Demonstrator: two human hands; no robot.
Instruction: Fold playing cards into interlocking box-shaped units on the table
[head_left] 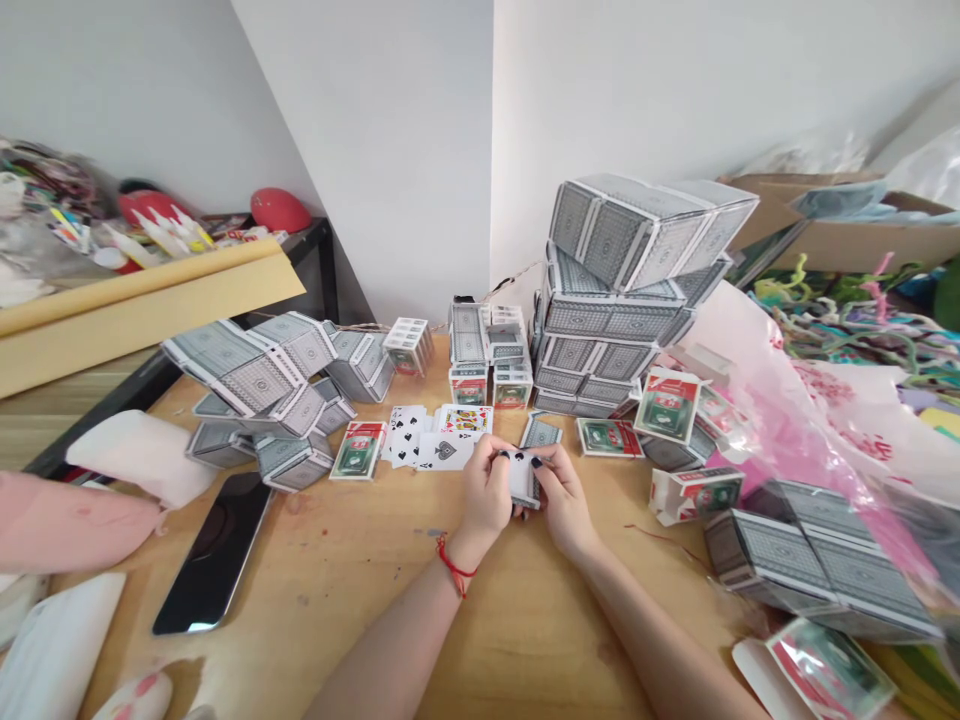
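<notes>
Between my two hands is a playing card [524, 480], a spade showing on its white face. My left hand [489, 487] pinches its left edge, and the fingers of my right hand [561, 492] close on its right side. Grey patterned edges show along its lower right, so I cannot tell whether it is one card or several folded together. Just beyond my left hand lie loose face-up cards, with an ace of spades [444, 451] on top and a king [466, 419] behind. A face-down card [541, 430] lies past my right hand.
Folded-card blocks rise in a tall stack [607, 330] at the back right; another cluster [277, 385] stands at the left. Red-and-green card boxes [360, 450] are scattered around. A black phone [215, 553] lies at left, and crinkled pink plastic [795, 400] at right.
</notes>
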